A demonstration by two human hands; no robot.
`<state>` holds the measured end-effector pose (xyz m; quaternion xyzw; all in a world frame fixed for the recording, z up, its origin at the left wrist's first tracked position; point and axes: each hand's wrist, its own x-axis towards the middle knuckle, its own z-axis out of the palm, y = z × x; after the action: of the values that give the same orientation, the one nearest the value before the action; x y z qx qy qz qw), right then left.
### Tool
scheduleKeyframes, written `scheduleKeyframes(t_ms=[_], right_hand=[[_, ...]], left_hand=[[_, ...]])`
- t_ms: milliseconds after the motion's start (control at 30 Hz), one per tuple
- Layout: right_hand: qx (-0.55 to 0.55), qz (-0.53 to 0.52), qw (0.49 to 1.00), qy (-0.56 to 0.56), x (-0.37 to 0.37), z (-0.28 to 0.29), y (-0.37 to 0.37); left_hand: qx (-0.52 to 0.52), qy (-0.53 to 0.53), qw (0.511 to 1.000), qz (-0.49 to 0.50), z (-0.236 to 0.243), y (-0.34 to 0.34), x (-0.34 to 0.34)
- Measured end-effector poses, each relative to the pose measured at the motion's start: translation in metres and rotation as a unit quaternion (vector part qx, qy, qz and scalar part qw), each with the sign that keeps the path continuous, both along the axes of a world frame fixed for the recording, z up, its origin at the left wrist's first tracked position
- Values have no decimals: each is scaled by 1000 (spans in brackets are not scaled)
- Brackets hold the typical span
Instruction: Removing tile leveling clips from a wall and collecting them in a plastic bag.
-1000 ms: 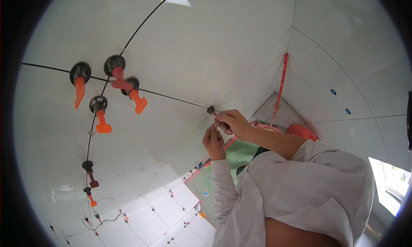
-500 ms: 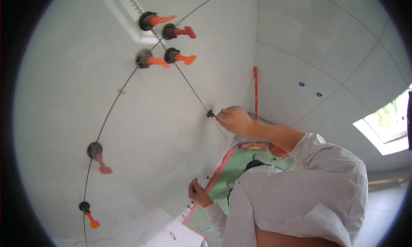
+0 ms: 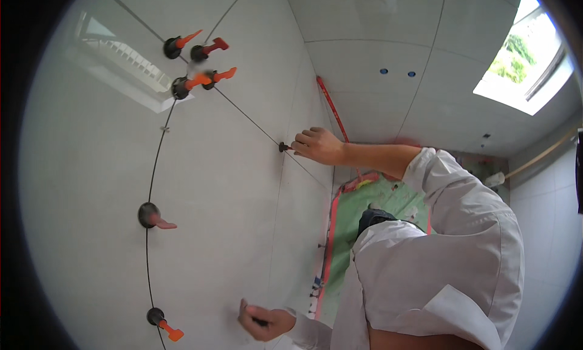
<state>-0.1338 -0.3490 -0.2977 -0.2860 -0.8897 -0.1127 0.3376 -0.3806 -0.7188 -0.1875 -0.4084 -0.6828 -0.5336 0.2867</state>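
Observation:
My right hand (image 3: 320, 147) pinches the handle of a small tile leveler with a black round base (image 3: 283, 147), set on a joint of the large pale wall tiles (image 3: 212, 186). My left hand (image 3: 267, 324) is lower down, close to the wall, its fingers curled around something dark that I cannot make out. At the upper left, several tile levelers with black bases and orange or red handles cluster where the joints cross, such as an orange one (image 3: 195, 81) and a red one (image 3: 214, 47). A reddish leveler (image 3: 152, 216) and an orange one (image 3: 164, 322) stand further down the joint.
A red level or straightedge (image 3: 333, 109) leans in the corner. Green covering (image 3: 379, 198) with pink tape edges lies on the floor. Two blue round fittings (image 3: 397, 73) show on the adjoining wall, with a window (image 3: 522, 55) at the upper right.
The view has shifted and turned. My left hand has come away from the floor's edge, toward the lower wall. My right hand stays at the same leveler.

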Motion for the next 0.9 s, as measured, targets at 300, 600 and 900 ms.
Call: scheduleKeyframes(t_ms=[300,600,900], right_hand=[[97,60,993,12,2,-2,11],[-156,-40,941,298,-36,-61,1],[-631,1,658,410,-29,5,-28]], left_hand=[[14,211,977,-10,35,1,-65],[-25,237,971,22,35,29,-47],[-57,244,966,67,14,35,-50]])
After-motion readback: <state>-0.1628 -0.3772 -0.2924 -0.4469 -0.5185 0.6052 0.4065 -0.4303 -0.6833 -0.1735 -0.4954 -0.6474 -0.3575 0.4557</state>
